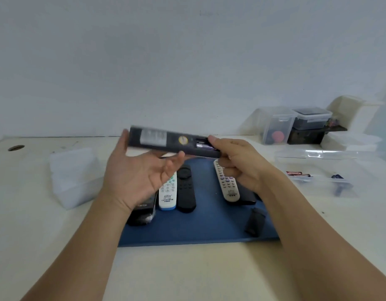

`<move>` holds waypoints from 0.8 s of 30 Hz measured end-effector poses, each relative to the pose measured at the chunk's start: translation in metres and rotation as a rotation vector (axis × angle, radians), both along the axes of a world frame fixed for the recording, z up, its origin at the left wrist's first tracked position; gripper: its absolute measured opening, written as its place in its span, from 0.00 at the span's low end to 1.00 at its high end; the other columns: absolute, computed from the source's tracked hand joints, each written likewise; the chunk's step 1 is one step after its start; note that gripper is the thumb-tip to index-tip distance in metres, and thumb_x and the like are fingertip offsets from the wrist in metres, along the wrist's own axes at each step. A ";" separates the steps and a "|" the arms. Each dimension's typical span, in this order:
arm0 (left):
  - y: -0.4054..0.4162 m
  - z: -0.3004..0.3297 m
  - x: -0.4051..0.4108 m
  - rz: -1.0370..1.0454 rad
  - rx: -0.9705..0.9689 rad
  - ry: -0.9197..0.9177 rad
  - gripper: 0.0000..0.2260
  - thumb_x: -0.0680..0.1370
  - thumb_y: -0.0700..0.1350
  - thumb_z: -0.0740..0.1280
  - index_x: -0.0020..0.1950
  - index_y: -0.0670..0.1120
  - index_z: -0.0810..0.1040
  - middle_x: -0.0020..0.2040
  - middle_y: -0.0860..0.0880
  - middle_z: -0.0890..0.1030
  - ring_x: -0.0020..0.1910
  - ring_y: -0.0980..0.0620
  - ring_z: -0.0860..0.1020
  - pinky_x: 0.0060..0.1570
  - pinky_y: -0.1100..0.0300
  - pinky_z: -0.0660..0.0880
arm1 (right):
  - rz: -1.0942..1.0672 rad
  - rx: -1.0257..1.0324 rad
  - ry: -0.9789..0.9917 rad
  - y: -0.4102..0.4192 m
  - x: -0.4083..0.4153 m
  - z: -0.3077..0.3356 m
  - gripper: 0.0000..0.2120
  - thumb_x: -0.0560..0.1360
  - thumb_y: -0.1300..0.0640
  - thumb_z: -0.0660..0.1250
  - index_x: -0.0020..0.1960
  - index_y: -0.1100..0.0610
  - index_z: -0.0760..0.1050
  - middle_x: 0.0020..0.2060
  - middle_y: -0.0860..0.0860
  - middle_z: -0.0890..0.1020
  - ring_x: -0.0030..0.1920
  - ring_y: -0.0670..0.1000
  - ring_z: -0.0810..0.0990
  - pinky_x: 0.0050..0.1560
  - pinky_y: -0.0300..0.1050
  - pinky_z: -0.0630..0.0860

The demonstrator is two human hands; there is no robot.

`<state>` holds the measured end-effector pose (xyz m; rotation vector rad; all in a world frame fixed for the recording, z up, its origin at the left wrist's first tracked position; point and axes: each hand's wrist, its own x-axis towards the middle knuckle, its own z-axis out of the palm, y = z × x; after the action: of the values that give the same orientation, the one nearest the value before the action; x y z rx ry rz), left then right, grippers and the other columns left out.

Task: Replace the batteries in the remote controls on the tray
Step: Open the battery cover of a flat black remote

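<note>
I hold a long black remote [166,142] back side up above the blue tray [209,227]. Its battery bay [202,143] at the right end is uncovered, with a battery showing inside. My left hand [137,177] supports the remote from below, fingers fairly straight and thumb at its left end. My right hand [237,164] grips the right end, thumb lying on the bay. On the tray lie a white remote [167,196], a black remote [185,192], a beige remote [225,183], another black remote [142,213] under my left wrist, and a loose black cover [255,221].
A clear divided box [318,170] at the right holds red batteries [296,174] and a blue item [337,177]. Clear and dark storage boxes [296,124] stand at the back right. A frosted plastic box [74,177] sits left of the tray. A round hole [16,148] marks the far left tabletop.
</note>
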<state>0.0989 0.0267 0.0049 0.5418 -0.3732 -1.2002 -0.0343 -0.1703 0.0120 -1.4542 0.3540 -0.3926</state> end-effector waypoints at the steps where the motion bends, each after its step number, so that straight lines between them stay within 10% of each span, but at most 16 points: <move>1: -0.001 -0.002 0.002 0.054 -0.026 -0.003 0.45 0.74 0.72 0.63 0.75 0.37 0.71 0.70 0.36 0.75 0.55 0.42 0.79 0.46 0.56 0.81 | 0.025 0.003 0.011 0.004 0.001 0.000 0.13 0.79 0.50 0.69 0.43 0.60 0.78 0.28 0.47 0.71 0.25 0.44 0.56 0.20 0.35 0.53; 7: -0.040 -0.018 -0.032 0.514 0.242 -0.632 0.15 0.85 0.51 0.59 0.65 0.46 0.77 0.56 0.43 0.85 0.48 0.45 0.81 0.35 0.55 0.74 | 0.174 -0.131 0.114 0.052 0.010 -0.011 0.13 0.78 0.49 0.70 0.45 0.59 0.81 0.36 0.58 0.82 0.22 0.44 0.65 0.20 0.34 0.59; 10: -0.044 -0.019 -0.038 0.519 0.211 -0.519 0.15 0.87 0.49 0.52 0.66 0.51 0.77 0.51 0.44 0.85 0.46 0.48 0.84 0.43 0.53 0.77 | -0.073 -0.428 0.016 0.057 0.013 -0.014 0.12 0.70 0.51 0.78 0.39 0.59 0.83 0.34 0.53 0.84 0.30 0.42 0.79 0.34 0.38 0.76; 13: -0.043 -0.019 -0.032 0.510 0.154 -0.424 0.15 0.88 0.48 0.52 0.70 0.54 0.74 0.51 0.44 0.83 0.48 0.48 0.83 0.41 0.52 0.81 | -0.414 -0.760 -0.168 0.053 0.012 -0.015 0.15 0.64 0.49 0.81 0.44 0.53 0.79 0.36 0.45 0.82 0.35 0.39 0.78 0.38 0.30 0.70; 24: -0.049 -0.029 -0.040 0.460 0.191 -0.499 0.17 0.88 0.47 0.51 0.70 0.56 0.75 0.64 0.42 0.80 0.68 0.43 0.77 0.58 0.46 0.78 | -0.235 -0.878 -0.315 0.057 0.012 -0.018 0.05 0.74 0.66 0.72 0.48 0.59 0.79 0.42 0.50 0.83 0.34 0.33 0.76 0.36 0.23 0.67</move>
<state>0.0586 -0.0218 -0.0240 1.0379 -0.5235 -0.6484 -0.0220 -0.1130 -0.0063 -2.1626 0.0839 -1.0435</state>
